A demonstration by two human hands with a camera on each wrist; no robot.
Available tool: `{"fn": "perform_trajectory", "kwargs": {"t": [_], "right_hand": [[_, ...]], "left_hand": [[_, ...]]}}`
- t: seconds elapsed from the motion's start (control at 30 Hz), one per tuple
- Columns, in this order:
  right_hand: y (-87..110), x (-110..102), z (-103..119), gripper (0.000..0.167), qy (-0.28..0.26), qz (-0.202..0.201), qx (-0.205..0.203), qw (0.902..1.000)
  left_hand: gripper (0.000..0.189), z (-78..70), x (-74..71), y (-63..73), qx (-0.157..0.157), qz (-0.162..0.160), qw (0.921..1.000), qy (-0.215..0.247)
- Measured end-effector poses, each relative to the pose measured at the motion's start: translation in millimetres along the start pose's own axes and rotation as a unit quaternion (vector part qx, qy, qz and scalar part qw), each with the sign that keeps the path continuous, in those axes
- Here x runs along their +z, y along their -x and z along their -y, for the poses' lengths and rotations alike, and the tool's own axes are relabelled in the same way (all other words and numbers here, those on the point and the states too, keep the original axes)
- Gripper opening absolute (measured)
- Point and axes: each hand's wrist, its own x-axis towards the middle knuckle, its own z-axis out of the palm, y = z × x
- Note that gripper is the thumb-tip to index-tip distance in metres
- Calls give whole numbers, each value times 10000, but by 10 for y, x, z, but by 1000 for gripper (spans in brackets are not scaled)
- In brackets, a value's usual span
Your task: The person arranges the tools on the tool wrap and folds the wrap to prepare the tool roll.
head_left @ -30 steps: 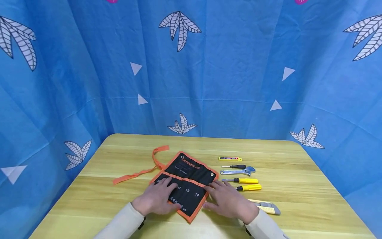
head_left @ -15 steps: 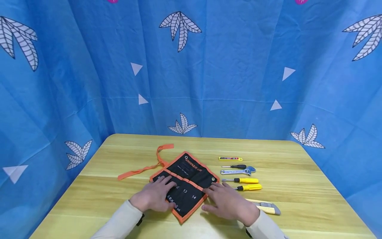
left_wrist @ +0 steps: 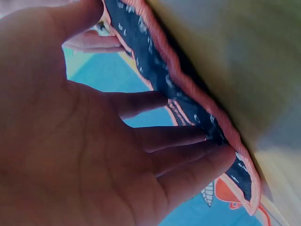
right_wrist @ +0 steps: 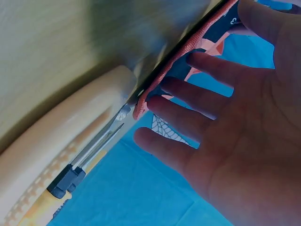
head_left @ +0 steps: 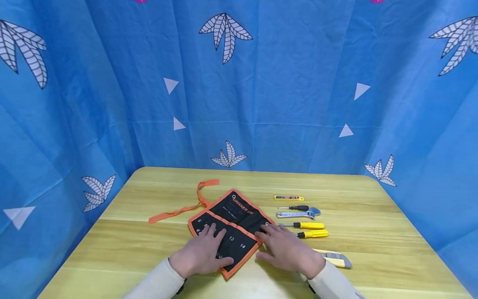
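A black tool roll (head_left: pixel 242 211) with orange trim and numbered pockets lies flat on the table, turned at an angle. My left hand (head_left: pixel 203 253) rests on its lower left part with straight, spread fingers. In the left wrist view, the fingertips of this hand (left_wrist: pixel 108 136) touch the black fabric near the orange edge. My right hand (head_left: pixel 285 249) lies at the roll's right corner, fingers extended. Seen from the right wrist, its fingers (right_wrist: pixel 188 117) reach over the orange border. Neither hand grips anything. The fingers hide some pocket numbers.
Right of the roll lie a small yellow case (head_left: pixel 289 198), a black screwdriver (head_left: pixel 298 208), an adjustable wrench (head_left: pixel 298 214), two yellow-handled screwdrivers (head_left: pixel 311 226) and a utility knife (head_left: pixel 337 260), partly behind my right hand. An orange strap (head_left: pixel 175 212) trails left. A blue curtain (head_left: pixel 298 83) surrounds the table (head_left: pixel 373 232).
The tool roll has turned slightly clockwise, its bottom corner shifting left and its strap right. My left hand has since slid a little right across the pockets. The right hand has barely moved.
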Motion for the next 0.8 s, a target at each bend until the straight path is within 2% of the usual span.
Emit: {"fn": "perform_trajectory", "kwargs": {"t": [0.13,0.23,0.53,0.8], "right_hand": [[1,2,7,65,12,154,68,9999],[0,6,11,64,6,199,99,9998],[38,-21,94,63,205,227,-25,9995],[29,-40,22,63,78,52,104,9999]], "left_hand": [[92,-20,36,1,-22,-41,9999,-142],[93,-5,45,-6,-29,-33,10000,-85],[84,57,-44,45,-17,63,10000,-32],[78,-85,-7,61,-7,30,10000,-18]]}}
